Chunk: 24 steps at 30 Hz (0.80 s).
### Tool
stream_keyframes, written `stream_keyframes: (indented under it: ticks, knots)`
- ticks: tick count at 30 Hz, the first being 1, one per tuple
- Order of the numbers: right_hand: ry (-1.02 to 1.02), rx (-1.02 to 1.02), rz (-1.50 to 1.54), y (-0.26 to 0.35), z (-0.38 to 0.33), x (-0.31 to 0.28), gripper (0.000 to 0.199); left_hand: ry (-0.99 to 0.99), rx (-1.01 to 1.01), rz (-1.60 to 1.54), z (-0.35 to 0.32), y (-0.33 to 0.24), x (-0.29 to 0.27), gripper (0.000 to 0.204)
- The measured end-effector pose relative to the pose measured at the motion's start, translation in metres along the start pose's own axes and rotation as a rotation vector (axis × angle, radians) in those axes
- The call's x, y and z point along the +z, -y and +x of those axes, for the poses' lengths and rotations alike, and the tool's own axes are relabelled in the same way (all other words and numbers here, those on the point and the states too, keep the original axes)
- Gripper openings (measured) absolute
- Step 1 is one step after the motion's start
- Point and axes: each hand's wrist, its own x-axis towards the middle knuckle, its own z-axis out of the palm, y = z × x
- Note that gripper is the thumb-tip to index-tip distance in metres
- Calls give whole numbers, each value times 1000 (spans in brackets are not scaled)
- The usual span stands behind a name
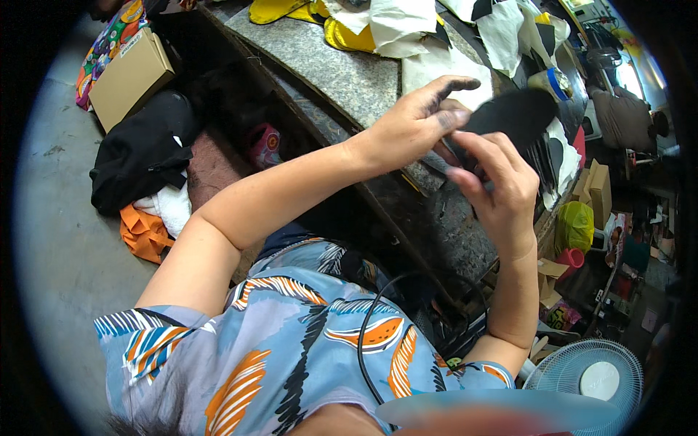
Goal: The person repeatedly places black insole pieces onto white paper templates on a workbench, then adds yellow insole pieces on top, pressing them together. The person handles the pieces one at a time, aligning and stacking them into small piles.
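Observation:
Both my hands meet over the workbench around a flat, rounded black piece (512, 116), shaped like a shoe insole. My left hand (418, 120) grips its near end, with thumb and lower fingers closed and the forefinger stretched above it. Dark smudges mark the left fingertips. From the right, the curled fingers of my right hand (505, 182) pinch the same end, partly hiding it. Just beyond the right hand lies a stack of similar black pieces (539, 163). White sheet pieces (454, 69) are spread behind the left hand.
Yellow sole-shaped pieces (349, 35) lie at the far side of the speckled benchtop (327, 73). A tub with a blue rim (550, 83) stands at far right. A fan (585, 381) is at lower right. Black clothing (142, 152) and a cardboard box (131, 80) are at left.

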Motion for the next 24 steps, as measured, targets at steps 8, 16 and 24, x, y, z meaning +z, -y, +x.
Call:
stream_keyframes:
  ticks: [8,16,24]
  knots:
    - [-84,288,26,-45,-55,27,15,-68,-165,251,11,15,-22,36]
    - [-45,152,-365,-66,-75,27,26,-144,-151,186,10,14,-22,48]
    - [-320,494,610,-69,-51,14,24,-129,-94,8,4,3,-21,41]
